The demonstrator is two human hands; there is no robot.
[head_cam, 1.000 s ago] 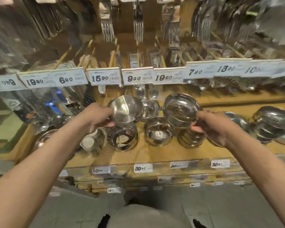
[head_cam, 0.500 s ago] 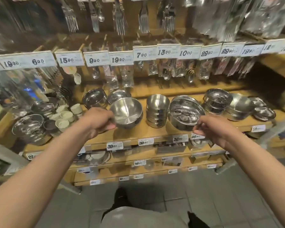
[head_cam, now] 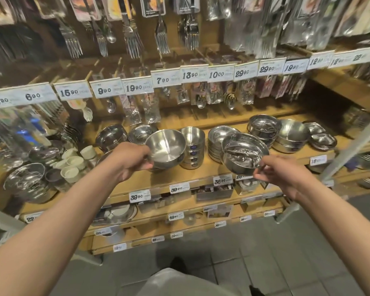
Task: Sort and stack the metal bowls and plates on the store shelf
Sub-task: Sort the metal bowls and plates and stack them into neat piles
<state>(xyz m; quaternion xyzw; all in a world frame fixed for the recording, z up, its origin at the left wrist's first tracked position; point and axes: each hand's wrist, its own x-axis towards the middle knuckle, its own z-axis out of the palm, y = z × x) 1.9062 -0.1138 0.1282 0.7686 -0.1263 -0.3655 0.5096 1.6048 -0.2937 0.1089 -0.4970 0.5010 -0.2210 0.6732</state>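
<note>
Left hand (head_cam: 130,160) grips a round steel bowl (head_cam: 166,148) by its near rim, fingers curled under it, thumb side on top; the bowl is tilted toward the camera and held in the air in front of the shelf (head_cam: 179,175). Right hand (head_cam: 283,175) pinches the near rim of a wider, shallower dish (head_cam: 245,153), also tilted and clear of the shelf. The two vessels are apart, neither touching the other.

Just behind the bowl stands a stack of deep bowls (head_cam: 192,148) with blue labels; behind the dish, a stack of shallow plates (head_cam: 219,142), partly hidden by it. Farther right: a stack of lidded tins (head_cam: 264,129), a large bowl stack (head_cam: 293,135) and low trays (head_cam: 323,138). To the left: two more bowls (head_cam: 112,136) at the back, white cups (head_cam: 73,167) and a wrapped pan (head_cam: 26,182).

The shelf is of pale wood with price tags (head_cam: 179,188) along its front edge; lower shelves carry further goods. Above, a tag rail (head_cam: 167,79) runs under hanging forks (head_cam: 132,42) and packed spoons (head_cam: 201,97). The floor (head_cam: 265,263) is grey tile.
</note>
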